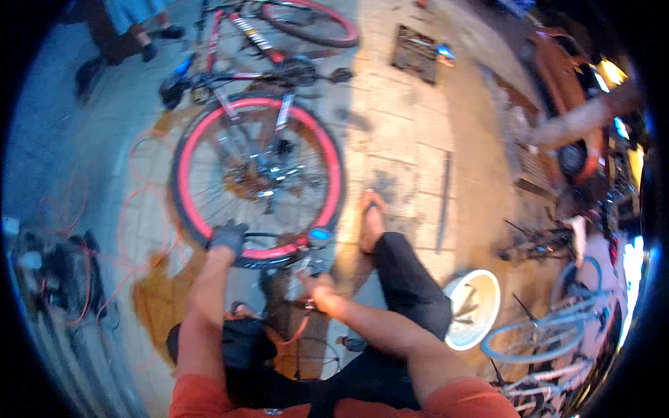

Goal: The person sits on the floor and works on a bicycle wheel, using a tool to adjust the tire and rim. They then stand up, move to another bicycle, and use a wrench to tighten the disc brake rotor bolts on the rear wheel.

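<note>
Currently, right hand (316, 285) is grasping likely light, rigid inflator (315, 263) near gauge (319, 236); left hand (228, 238), grip indeterminate, is contacting near edge of wheel (335, 169).

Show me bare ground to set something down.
Paving, stained but mostly bare, lies between the right foot and the long dark strip; brown ground lies bare right of that strip, above the white tub. Crowded: left of the pink-rimmed wheel, where orange hose loops, and far right among bicycles.
</note>
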The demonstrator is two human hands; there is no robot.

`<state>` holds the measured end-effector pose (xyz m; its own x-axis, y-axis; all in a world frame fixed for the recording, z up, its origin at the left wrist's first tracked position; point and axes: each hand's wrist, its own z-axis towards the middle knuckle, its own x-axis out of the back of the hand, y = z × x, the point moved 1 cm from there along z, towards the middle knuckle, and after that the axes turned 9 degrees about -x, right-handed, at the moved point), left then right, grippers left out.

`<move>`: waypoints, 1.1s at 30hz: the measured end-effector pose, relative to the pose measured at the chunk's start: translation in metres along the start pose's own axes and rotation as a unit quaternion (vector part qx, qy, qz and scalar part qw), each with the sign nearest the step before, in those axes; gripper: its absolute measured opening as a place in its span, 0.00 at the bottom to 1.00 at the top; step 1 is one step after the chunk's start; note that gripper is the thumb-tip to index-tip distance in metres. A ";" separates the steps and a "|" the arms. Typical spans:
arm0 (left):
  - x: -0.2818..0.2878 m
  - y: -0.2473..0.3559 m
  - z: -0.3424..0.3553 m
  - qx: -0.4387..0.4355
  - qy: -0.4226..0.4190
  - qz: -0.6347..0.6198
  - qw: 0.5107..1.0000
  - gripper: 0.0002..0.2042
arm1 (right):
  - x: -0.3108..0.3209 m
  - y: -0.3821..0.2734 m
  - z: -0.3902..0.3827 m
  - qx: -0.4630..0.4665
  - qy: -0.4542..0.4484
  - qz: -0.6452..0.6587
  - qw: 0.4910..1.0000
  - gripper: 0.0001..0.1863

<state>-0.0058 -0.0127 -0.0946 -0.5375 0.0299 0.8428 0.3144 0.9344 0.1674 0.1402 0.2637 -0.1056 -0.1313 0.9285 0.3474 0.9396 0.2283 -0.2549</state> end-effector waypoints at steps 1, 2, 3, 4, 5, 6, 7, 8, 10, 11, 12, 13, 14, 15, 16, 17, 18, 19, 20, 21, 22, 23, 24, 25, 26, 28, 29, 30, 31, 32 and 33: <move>-0.001 0.002 -0.006 -0.018 0.030 0.015 0.999 0.19 | -0.003 0.001 0.001 0.020 0.012 0.005 1.000 0.35; -0.001 0.009 -0.014 -0.029 0.061 0.032 0.997 0.19 | -0.004 -0.001 0.003 0.041 0.017 0.008 0.999 0.36; 0.005 0.021 -0.021 -0.009 0.064 0.053 0.996 0.19 | -0.002 -0.006 -0.006 0.070 0.031 0.016 0.997 0.36; 0.010 0.028 -0.029 0.015 0.069 0.075 0.995 0.19 | -0.002 -0.012 -0.021 0.100 0.043 0.023 0.994 0.36; 0.012 0.037 -0.030 0.045 0.076 0.045 0.995 0.19 | -0.002 -0.012 -0.026 0.132 0.045 0.062 0.988 0.35; 0.001 0.030 -0.028 0.024 0.124 0.025 0.992 0.19 | -0.005 -0.010 -0.027 0.167 0.107 0.021 0.980 0.35; -0.018 0.005 -0.026 0.012 0.172 0.006 0.985 0.19 | -0.001 -0.023 -0.050 0.177 0.074 0.041 0.981 0.35; -0.015 0.004 -0.021 -0.013 0.217 -0.018 0.976 0.18 | 0.011 -0.031 -0.074 0.178 0.052 0.064 0.981 0.35; -0.009 0.003 -0.010 0.002 0.238 -0.071 0.969 0.17 | -0.003 -0.015 -0.045 0.233 0.070 0.085 0.966 0.32; 0.000 0.001 -0.012 0.017 0.227 -0.099 0.969 0.17 | 0.000 -0.022 -0.056 0.205 0.020 0.092 0.974 0.31; 0.008 -0.001 -0.012 0.031 0.219 -0.126 0.967 0.17 | 0.006 -0.032 -0.070 0.177 -0.028 0.099 0.979 0.29; 0.012 0.000 -0.009 0.022 0.259 -0.130 0.957 0.16 | 0.009 -0.035 -0.069 0.148 -0.056 0.126 0.979 0.28; 0.016 0.003 -0.003 0.010 0.299 -0.132 0.945 0.16 | 0.011 -0.036 -0.068 0.118 -0.083 0.155 0.977 0.27; 0.019 0.001 -0.005 0.005 0.335 -0.128 0.934 0.16 | 0.009 -0.041 -0.075 0.086 -0.121 0.184 0.972 0.25; 0.022 -0.001 -0.006 0.001 0.370 -0.123 0.921 0.16 | 0.009 -0.048 -0.080 0.045 -0.109 0.188 0.975 0.23; 0.026 0.003 -0.002 -0.014 0.415 -0.127 0.901 0.16 | 0.013 -0.050 -0.078 0.042 -0.135 0.199 0.970 0.22; 0.033 0.002 0.001 -0.027 0.462 -0.129 0.877 0.17 | 0.013 -0.050 -0.073 0.044 -0.164 0.209 0.963 0.21; 0.039 -0.002 0.001 -0.029 0.499 -0.129 0.856 0.18 | 0.008 -0.049 -0.066 0.070 -0.174 0.223 0.957 0.28; 0.049 -0.008 0.002 -0.028 0.508 -0.212 0.835 0.22 | 0.006 -0.050 -0.064 0.094 -0.215 0.248 0.940 0.26; 0.067 -0.004 -0.009 0.008 0.551 -0.188 0.813 0.25 | 0.005 -0.055 -0.067 0.130 -0.230 0.251 0.931 0.24; 0.081 0.003 -0.022 0.045 0.593 -0.164 0.787 0.28 | 0.005 -0.061 -0.071 0.166 -0.244 0.252 0.922 0.21; 0.098 0.001 -0.041 0.073 0.635 -0.192 0.745 0.32 | 0.001 -0.074 -0.086 0.190 -0.237 0.237 0.923 0.17; 0.108 0.001 -0.060 0.100 0.674 -0.221 0.698 0.35 | -0.001 -0.085 -0.097 0.240 -0.256 0.213 0.912 0.15; 0.110 -0.004 -0.083 0.124 0.600 -0.253 0.749 0.37 | -0.004 -0.100 -0.117 0.286 -0.270 0.216 0.894 0.14; 0.106 -0.014 -0.101 0.093 0.541 -0.300 0.780 0.38 | -0.008 -0.112 -0.145 0.304 -0.237 0.199 0.901 0.12; 0.097 0.016 -0.132 0.040 0.437 -0.399 0.805 0.32 | 0.003 -0.122 -0.166 0.400 -0.224 0.105 0.882 0.15; 0.090 0.041 -0.149 0.005 0.403 -0.453 0.795 0.29 | 0.013 -0.128 -0.183 0.408 -0.313 0.111 0.851 0.17; 0.086 0.066 -0.168 -0.028 0.385 -0.502 0.774 0.26 | 0.020 -0.129 -0.211 0.494 -0.314 0.112 0.803 0.18; 0.088 0.087 -0.186 -0.059 0.376 -0.547 0.745 0.24 | 0.026 -0.128 -0.214 0.586 -0.251 0.054 0.768 0.20; 0.084 0.092 -0.205 -0.064 0.377 -0.582 0.718 0.22 | 0.028 -0.123 -0.239 0.643 -0.163 0.017 0.749 0.18; 0.088 0.088 -0.220 -0.054 0.386 -0.616 0.684 0.20 | 0.033 -0.121 -0.248 0.606 -0.170 0.037 0.776 0.16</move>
<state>0.1474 -0.0057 0.1068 0.1143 -0.9927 0.0394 0.0727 0.0479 0.9962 0.1010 0.1938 0.1607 -0.3614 0.9285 0.0856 -0.0106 0.0877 -0.9961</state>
